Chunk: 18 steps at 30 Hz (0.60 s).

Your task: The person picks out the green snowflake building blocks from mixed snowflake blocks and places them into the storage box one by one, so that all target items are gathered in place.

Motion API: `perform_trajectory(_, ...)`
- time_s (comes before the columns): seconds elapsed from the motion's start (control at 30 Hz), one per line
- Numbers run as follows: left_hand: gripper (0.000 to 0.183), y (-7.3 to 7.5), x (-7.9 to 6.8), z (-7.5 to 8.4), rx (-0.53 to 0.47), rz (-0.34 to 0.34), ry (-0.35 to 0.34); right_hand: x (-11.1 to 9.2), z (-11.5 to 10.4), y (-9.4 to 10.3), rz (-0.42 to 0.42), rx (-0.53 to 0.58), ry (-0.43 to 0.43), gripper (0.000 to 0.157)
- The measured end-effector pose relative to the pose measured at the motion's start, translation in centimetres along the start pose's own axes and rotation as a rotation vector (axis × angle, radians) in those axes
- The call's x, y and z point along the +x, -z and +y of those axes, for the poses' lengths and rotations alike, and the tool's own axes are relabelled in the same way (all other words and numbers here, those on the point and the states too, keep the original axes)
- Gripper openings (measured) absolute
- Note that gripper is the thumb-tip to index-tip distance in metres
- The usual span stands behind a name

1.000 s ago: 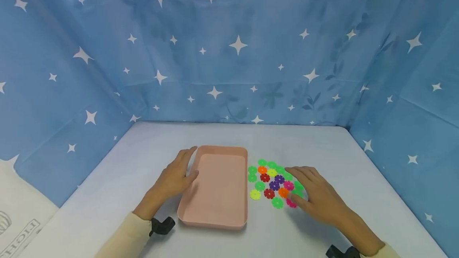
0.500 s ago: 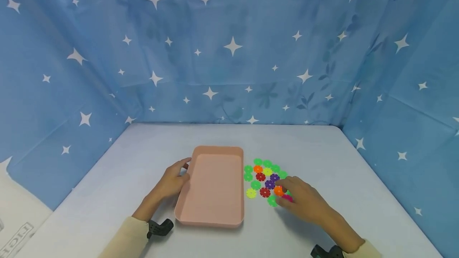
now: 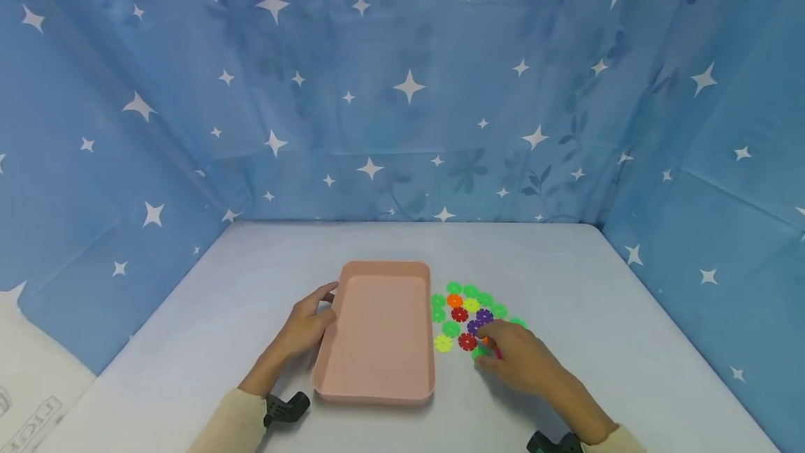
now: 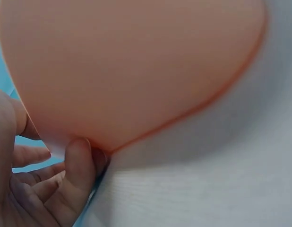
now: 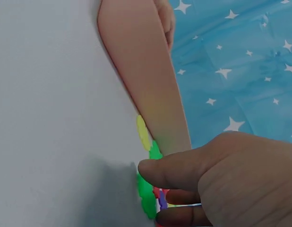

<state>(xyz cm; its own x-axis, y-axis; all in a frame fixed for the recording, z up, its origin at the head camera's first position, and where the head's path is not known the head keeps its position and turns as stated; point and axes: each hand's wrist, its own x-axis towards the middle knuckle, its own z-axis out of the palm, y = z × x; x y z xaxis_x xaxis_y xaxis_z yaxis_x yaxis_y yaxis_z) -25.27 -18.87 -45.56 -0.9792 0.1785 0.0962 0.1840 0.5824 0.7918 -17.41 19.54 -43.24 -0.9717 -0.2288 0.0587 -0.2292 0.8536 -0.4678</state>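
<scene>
A shallow pink tray (image 3: 377, 334) lies on the white table. My left hand (image 3: 305, 327) grips its left side, the thumb (image 4: 79, 163) against the outer wall and the other fingers farther along, partly hidden by the tray. To the tray's right lies a loose cluster of flat, notched plastic discs in green, yellow, orange, red, purple and pink, such as a yellow disc (image 3: 443, 344) and a red disc (image 3: 467, 341). Over the cluster's near right part is my right hand (image 3: 525, 361), fingers bent downward and thumb apart from them. It covers several discs; contact with them is unclear.
The white table (image 3: 283, 243) ends at a blue star-patterned curtain (image 3: 402, 117) behind and at both sides. A pale printed cloth (image 3: 38, 369) shows at the lower left. Black wrist cameras sit at both wrists.
My left hand has closed in on the tray's left side and now grips it. My right hand has moved left and lower over the discs, its fingers more bent.
</scene>
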Motion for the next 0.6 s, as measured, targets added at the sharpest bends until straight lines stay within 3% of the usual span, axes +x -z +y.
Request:
perform_trajectory(0.3, 0.06, -0.32, -0.5, -0.06, -0.14, 0.014, 0.014, -0.03, -0.3, -0.74, -0.013, -0.062, -0.033, 0.03)
perform_trajectory(0.6, 0.056, -0.25, -0.67, -0.35, -0.103, 0.037, -0.001, 0.0, -0.14, -1.01, -0.006, -0.026, -0.032, 0.024)
